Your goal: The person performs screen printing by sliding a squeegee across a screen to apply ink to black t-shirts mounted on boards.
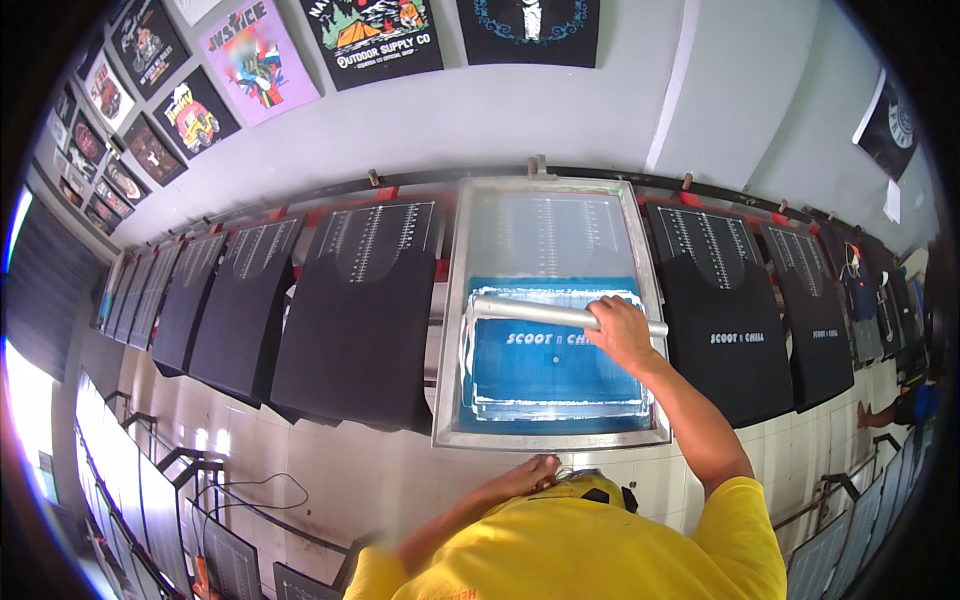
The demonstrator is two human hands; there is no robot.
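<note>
A silk-screen printing frame (652,300) with a metal border and blue mesh lies over a pallet in the middle. White ink is smeared in bands on the mesh, and pale lettering shows near its centre. My right hand (620,332) grips a silver squeegee (535,312) from above, near its right end. The squeegee lies across the upper part of the blue area, slightly tilted. My left hand (525,474) is close to my yellow shirt, just below the frame's near edge. Its fingers look curled; what they hold, if anything, is hidden.
Black shirts on pallets (365,320) stand in a row to the left. Right of the frame, a black shirt (715,340) bears white lettering, as does its neighbour. A rail (420,180) runs behind. More pallets (225,550) are at lower left. Someone's leg (880,415) shows far right.
</note>
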